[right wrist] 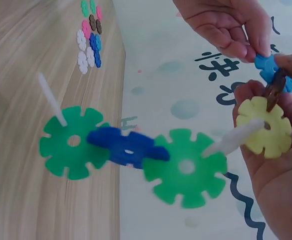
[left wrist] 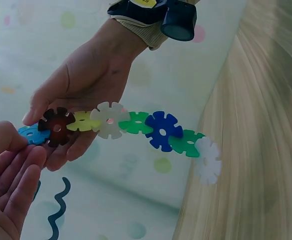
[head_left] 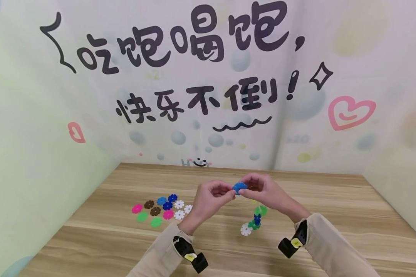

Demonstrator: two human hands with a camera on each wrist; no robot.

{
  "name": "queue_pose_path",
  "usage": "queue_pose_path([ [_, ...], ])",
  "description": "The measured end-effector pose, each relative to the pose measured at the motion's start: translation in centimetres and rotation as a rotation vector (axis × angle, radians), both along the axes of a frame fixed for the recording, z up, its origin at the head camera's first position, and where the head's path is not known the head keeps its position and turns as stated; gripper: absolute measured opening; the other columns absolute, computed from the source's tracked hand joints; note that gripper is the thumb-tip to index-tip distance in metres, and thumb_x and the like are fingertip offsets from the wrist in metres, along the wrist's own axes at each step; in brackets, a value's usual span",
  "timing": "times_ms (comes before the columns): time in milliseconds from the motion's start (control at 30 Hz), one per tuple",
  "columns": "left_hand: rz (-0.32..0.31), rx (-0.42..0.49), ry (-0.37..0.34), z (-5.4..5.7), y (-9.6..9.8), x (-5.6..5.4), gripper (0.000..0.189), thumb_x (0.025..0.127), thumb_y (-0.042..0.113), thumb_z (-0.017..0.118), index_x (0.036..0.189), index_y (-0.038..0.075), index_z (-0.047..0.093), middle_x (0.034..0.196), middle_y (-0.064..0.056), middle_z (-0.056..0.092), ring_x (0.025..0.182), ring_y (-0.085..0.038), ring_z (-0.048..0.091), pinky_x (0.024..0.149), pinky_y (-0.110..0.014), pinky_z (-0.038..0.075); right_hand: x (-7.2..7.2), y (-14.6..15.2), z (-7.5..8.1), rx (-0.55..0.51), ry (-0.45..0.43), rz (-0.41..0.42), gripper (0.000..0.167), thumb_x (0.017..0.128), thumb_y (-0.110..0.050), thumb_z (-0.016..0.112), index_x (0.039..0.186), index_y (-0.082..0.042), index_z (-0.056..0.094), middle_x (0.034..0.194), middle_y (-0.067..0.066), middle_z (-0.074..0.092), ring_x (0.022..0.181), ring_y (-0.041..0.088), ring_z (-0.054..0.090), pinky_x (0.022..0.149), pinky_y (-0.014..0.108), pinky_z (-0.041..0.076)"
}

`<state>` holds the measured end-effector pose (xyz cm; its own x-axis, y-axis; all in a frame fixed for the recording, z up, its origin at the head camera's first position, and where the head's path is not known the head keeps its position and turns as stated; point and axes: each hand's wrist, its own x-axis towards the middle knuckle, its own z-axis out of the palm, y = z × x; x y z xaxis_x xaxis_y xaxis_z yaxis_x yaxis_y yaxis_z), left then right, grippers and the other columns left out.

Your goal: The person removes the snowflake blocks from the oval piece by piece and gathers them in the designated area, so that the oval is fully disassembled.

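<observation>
Above the table (head_left: pixel 90 238), a person's left hand (head_left: pixel 209 200) and right hand (head_left: pixel 268 194) meet at a blue disc (head_left: pixel 240 187), the fingers of each clamped on it from its own side. Whether this blue part is one disc or two overlapping, one cannot tell. It forms the upper end of a chain (left wrist: pixel 128 119) of notched discs, which hangs below the right hand: next come brown (left wrist: pixel 56 120), yellow (left wrist: pixel 78 121), white (left wrist: pixel 108 111), green (left wrist: pixel 141 127), dark blue (left wrist: pixel 160 125), green (left wrist: pixel 183 140) and white (left wrist: pixel 209 167). Loose discs (head_left: pixel 167 206) lie flat to the left of the left hand, pink, brown, green, white and two shades of blue. Each beige sleeve (head_left: pixel 161 250) ends at a black camera (head_left: pixel 200 263). Behind, a pale wall (head_left: pixel 228 156) bears black lettering (head_left: pixel 248 96)
</observation>
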<state>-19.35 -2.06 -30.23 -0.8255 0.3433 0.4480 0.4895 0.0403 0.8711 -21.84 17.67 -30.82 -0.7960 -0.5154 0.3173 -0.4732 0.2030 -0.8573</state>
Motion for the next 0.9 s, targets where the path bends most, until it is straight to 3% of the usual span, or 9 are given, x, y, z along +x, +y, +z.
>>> queue_pose_path([
  [233, 0.09, 0.104, -0.011, 0.0, -0.2, -0.2, 0.011, 0.079, -0.005, 0.061, 0.087, -0.013, 0.062, 0.078, -0.023, 0.063, 0.068, -0.016, 0.063, 0.062, -0.023, 0.052, 0.1, 0.5, 0.3, -0.027, 0.095, -0.043, 0.029, 0.08, -0.006, 0.064, 0.107, 0.002, 0.055, 0.104, 0.013, 0.059, 0.094, 0.019, 0.057, 0.081, 0.026, 0.048],
  [333, 0.111, 0.163, -0.022, -0.7, -0.2, -0.9, 0.011, 0.079, -0.004, 0.062, 0.087, -0.012, 0.062, 0.078, -0.023, 0.063, 0.066, -0.009, 0.062, 0.063, -0.023, 0.052, 0.1, 0.4, 0.3, -0.033, 0.156, -0.067, 0.03, 0.078, -0.003, 0.066, 0.105, 0.002, 0.056, 0.105, 0.012, 0.058, 0.095, 0.016, 0.057, 0.081, 0.025, 0.047],
  [533, 0.119, 0.252, -0.029, -2.3, 0.3, -2.0, 0.012, 0.079, -0.002, 0.063, 0.086, -0.012, 0.062, 0.075, -0.023, 0.063, 0.064, -0.009, 0.062, 0.062, -0.024, 0.052, 0.1, -0.3, 0.3, -0.059, 0.349, -0.073, 0.02, 0.076, 0.005, 0.065, 0.094, -0.003, 0.06, 0.094, 0.009, 0.06, 0.085, 0.015, 0.057, 0.073, 0.024, 0.05],
  [733, 0.056, 0.196, -0.042, -2.8, 0.2, -1.9, 0.013, 0.079, -0.001, 0.062, 0.087, -0.011, 0.059, 0.077, -0.022, 0.063, 0.067, -0.011, 0.062, 0.063, -0.025, 0.052, 0.5, -0.5, 0.6, -0.032, 0.47, -0.109, 0.019, 0.073, 0.011, 0.065, 0.081, -0.007, 0.063, 0.084, 0.006, 0.062, 0.075, 0.012, 0.056, 0.056, 0.021, 0.047],
  [900, 0.028, 0.112, -0.074, -2.4, 0.0, -2.1, 0.017, 0.081, 0.001, 0.061, 0.094, -0.01, 0.06, 0.085, -0.02, 0.063, 0.07, -0.01, 0.061, 0.067, -0.026, 0.052, 1.5, -1.0, 1.7, 0.015, 0.517, -0.099, 0.019, 0.07, 0.014, 0.065, 0.078, -0.003, 0.063, 0.079, 0.009, 0.063, 0.067, 0.012, 0.053, 0.048, 0.022, 0.04],
])
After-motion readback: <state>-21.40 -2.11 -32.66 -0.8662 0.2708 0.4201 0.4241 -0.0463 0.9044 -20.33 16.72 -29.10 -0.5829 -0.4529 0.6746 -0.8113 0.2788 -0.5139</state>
